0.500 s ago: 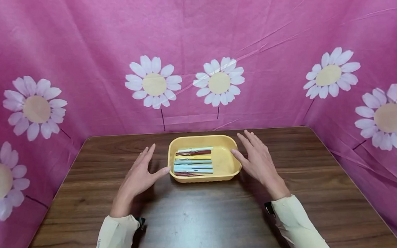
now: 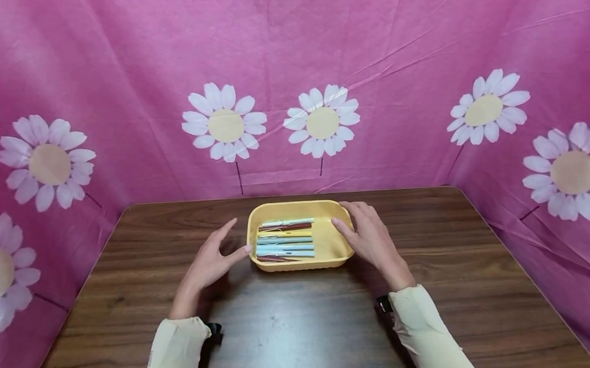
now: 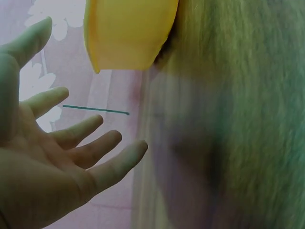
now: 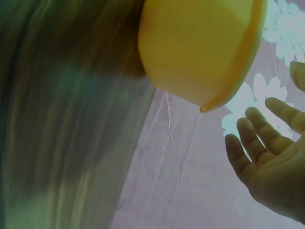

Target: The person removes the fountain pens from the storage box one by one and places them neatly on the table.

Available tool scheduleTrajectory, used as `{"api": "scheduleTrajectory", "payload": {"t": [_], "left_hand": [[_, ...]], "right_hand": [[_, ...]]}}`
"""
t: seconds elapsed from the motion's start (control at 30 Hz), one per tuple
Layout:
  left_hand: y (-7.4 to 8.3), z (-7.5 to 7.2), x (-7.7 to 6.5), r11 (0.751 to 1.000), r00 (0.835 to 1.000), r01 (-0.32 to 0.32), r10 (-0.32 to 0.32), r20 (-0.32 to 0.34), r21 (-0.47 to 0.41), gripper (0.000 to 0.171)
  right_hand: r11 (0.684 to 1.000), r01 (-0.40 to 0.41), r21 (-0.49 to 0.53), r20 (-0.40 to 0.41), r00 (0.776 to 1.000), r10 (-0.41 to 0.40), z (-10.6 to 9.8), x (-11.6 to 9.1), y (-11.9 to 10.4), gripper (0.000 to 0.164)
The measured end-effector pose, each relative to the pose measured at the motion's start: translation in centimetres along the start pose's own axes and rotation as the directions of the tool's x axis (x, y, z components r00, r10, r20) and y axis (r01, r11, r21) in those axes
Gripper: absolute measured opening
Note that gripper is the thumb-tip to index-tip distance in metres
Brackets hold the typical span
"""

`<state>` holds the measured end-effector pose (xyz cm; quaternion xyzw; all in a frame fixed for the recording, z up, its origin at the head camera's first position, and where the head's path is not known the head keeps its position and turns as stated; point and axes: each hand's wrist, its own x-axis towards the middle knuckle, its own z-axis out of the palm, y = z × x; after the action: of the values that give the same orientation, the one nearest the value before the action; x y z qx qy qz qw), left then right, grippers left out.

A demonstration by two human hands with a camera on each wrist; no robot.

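Note:
A yellow rectangular tray (image 2: pixel 331 240) stands toward the far side of the wooden table. Several pens (image 2: pixel 286 240) in white, dark red, yellow and blue lie side by side in its left part. My left hand (image 2: pixel 210 264) is beside the left end, fingers spread and thumb tip right at the rim. At the other end, my right hand (image 2: pixel 375 241) has its thumb overlapping the rim and its fingers extended along the outside. The left wrist view shows the spread left fingers below the tray wall (image 3: pixel 131 38). Loosely bent right fingers (image 4: pixel 267 131) appear near the tray in the right wrist view.
The brown wooden table (image 2: pixel 281 327) ends at a far edge just behind the tray. A pink cloth (image 2: pixel 279 42) with large white flowers hangs behind it and along both sides.
My right hand has moved left, closer in to the right end of the tray. The left hand stays near the left end. The pens lie as before in the tray.

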<state>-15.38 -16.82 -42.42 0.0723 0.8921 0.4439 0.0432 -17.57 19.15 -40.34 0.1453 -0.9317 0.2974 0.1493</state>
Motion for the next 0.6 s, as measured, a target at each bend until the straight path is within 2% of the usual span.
{"api": "scheduleTrajectory", "payload": {"t": [0.1,0.2,0.37,0.47,0.6], "left_hand": [[-0.2,0.2,0.1,0.994,1.0,0.02,-0.018,0.022,-0.106,0.084],[-0.2,0.3,0.3,0.978,0.998,0.05,-0.042,0.047,-0.203,0.085],[-0.1,0.7,0.7,0.948,0.994,0.099,-0.083,0.065,-0.301,0.084],[-0.2,1.0,1.0,0.913,0.991,0.125,-0.099,0.086,-0.388,0.085],[-0.6,1.4,1.6,0.835,0.984,0.175,-0.131,0.12,-0.522,0.086]], "right_hand": [[0.997,-0.026,0.066,0.007,1.0,0.025,0.2,0.3,-0.2,0.045],[0.992,-0.036,0.125,0.024,0.999,0.034,0.5,0.8,-0.5,0.044],[0.988,-0.031,0.152,0.044,0.999,0.024,0.9,1.1,-0.8,0.043],[0.987,-0.027,0.159,0.061,0.998,0.018,1.3,1.2,-0.9,0.04],[0.976,-0.033,0.213,0.099,0.995,0.012,1.8,1.5,-1.2,0.038]]}}
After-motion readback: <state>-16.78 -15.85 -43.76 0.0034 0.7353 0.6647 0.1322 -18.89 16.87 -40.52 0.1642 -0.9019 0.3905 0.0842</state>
